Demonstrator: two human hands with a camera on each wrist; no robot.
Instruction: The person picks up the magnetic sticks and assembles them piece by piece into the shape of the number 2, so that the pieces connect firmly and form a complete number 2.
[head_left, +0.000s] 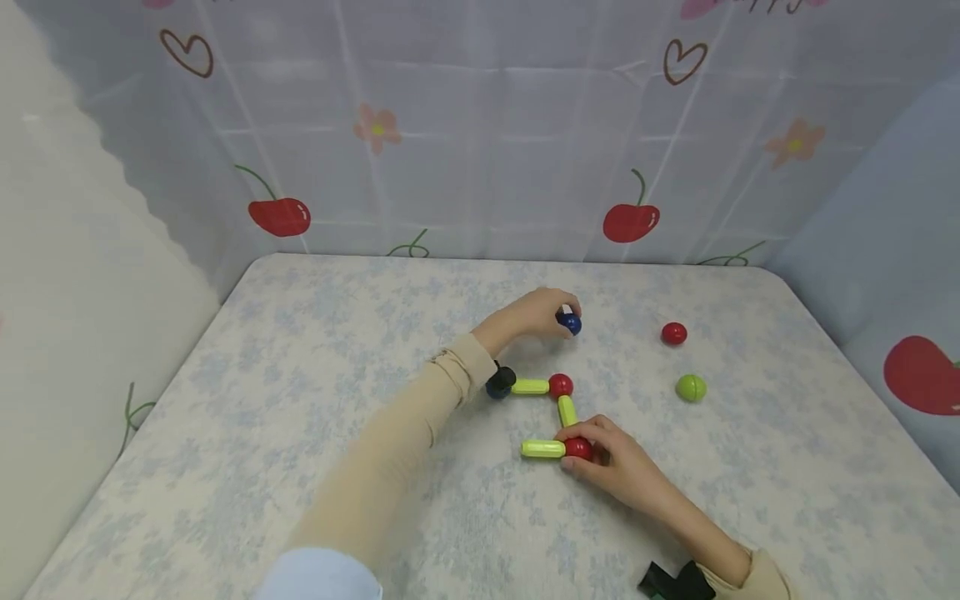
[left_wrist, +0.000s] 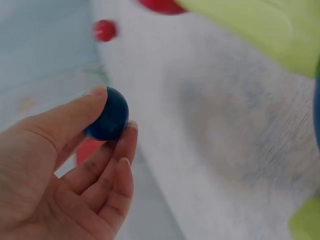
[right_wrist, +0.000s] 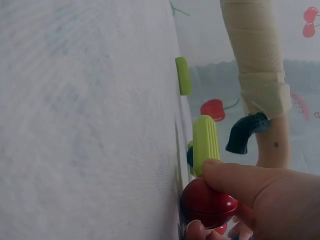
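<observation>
My left hand point(head_left: 531, 318) pinches a blue ball point(left_wrist: 111, 116) between thumb and fingers over the far middle of the table. My right hand point(head_left: 622, 468) grips a red ball point(right_wrist: 206, 201) at the near end of a joined chain. From that ball a lime-green rod point(head_left: 542, 449) points left, its other end free. A second lime rod point(head_left: 567, 410) runs from it away to another red ball point(head_left: 560, 385). From there a third lime rod point(head_left: 531, 387) leads left to a dark blue ball point(head_left: 497, 388), partly covered by the left wrist's black camera.
A loose red ball point(head_left: 674, 333) and a lime-green ball point(head_left: 691, 387) lie on the right side of the patterned table point(head_left: 300, 375). A printed curtain point(head_left: 465, 167) hangs behind the far edge. My left forearm crosses over the table's middle. A black camera point(head_left: 678, 582) sits at my right wrist.
</observation>
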